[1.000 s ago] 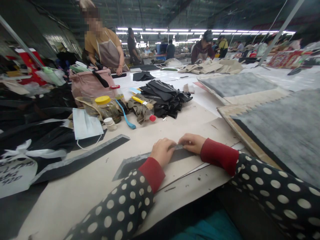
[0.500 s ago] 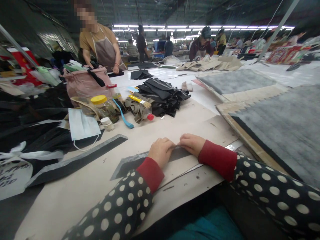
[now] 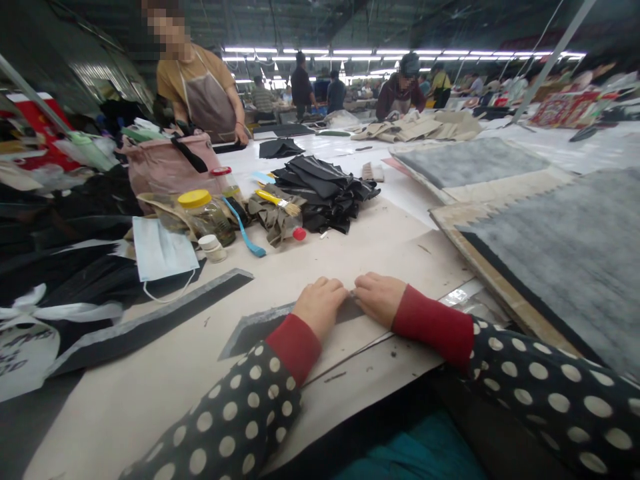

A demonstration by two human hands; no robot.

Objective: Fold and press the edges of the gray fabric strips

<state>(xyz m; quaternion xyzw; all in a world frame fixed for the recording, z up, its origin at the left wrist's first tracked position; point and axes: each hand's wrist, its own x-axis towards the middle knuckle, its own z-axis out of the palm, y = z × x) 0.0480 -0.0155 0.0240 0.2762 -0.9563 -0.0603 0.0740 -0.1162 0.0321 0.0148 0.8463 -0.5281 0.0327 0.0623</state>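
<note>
Left hand [image 3: 320, 304] and right hand [image 3: 381, 297] pinch a strip [image 3: 260, 326] (dark, flat).

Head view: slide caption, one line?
Left hand and right hand meet on a dark strip on the table, black cloth pile behind.

Left hand [image 3: 319, 305] knuckles up, right hand [image 3: 381, 297] alongside; fingertips almost touching

Single head-worn view, wide-angle, facing forward and down across the work table [image 3: 165, 373], close above the left hand [image 3: 320, 305] and right hand [image 3: 380, 297] at lower centre, workshop hall [image 3: 350, 23] receding far beyond
</note>
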